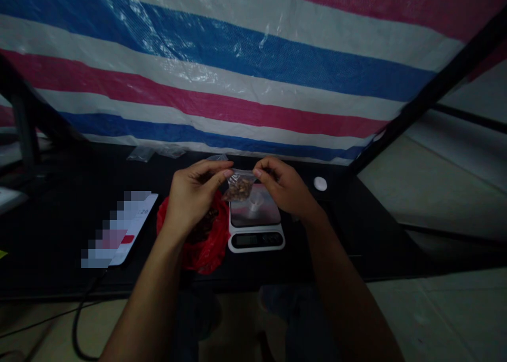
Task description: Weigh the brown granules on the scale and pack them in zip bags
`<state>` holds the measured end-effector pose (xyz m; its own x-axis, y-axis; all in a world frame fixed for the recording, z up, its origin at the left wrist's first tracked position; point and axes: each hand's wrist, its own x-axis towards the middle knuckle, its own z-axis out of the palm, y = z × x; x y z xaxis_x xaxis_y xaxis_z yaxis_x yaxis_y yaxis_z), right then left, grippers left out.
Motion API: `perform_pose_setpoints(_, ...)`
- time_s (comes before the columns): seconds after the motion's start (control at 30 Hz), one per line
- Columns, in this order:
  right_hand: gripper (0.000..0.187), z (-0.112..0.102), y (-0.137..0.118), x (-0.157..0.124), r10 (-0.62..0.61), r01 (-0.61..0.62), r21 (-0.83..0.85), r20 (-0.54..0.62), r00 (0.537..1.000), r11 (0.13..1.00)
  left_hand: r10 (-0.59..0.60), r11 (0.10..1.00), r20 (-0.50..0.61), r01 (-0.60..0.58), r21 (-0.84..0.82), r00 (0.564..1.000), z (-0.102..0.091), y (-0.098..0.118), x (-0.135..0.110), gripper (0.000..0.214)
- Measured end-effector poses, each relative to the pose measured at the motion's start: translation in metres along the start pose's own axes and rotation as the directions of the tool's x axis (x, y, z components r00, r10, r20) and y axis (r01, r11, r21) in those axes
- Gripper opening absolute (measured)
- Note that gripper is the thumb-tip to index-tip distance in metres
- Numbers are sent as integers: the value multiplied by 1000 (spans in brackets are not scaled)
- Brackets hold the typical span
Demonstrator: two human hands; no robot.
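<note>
Held up in front of me is a small clear zip bag (237, 188) with brown pieces inside. My left hand (194, 196) pinches its upper left corner, and my right hand (283, 185) pinches its upper right corner. The bag hangs just above a white digital kitchen scale (256, 239), which has a dark top and a small clear object on the platform. A red plastic bag (208, 246) with dark contents lies beside the scale, partly hidden under my left hand.
A phone (119, 230) with a blurred screen lies left on the black table (59, 240). A white round object (320, 183) sits to the right. Flattened clear bags (140, 153) lie at the back, before a striped tarp (237, 93). A black cable (77, 320) hangs below.
</note>
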<state>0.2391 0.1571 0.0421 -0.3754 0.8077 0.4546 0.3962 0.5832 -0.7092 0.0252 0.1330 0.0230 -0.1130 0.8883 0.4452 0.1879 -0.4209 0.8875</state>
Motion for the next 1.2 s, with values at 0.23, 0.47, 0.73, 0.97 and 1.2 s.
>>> perform_pose_setpoints(0.23,12,-3,-2,-1,-47,48,-30,40,998,998,14,990,-7,-15,-141,1000,-1,1,1,35)
perform_pose_setpoints(0.47,8,0,-1,-2,-85,85,12,-6,996,996,-46,971,138,76,-226,989,-1,1,0,44)
perform_pose_setpoints(0.73,11,4,-2,-1,-143,143,0,7,990,990,27,987,109,-9,-160,994,1,4,-2,37)
perform_pose_setpoints(0.97,8,9,-7,-1,-126,127,39,-14,992,991,-35,972,151,68,-223,988,1,8,-4,41)
perform_pose_setpoints(1.2,7,15,-12,-2,-157,160,80,-48,987,984,-69,944,187,124,-305,980,5,12,-6,40)
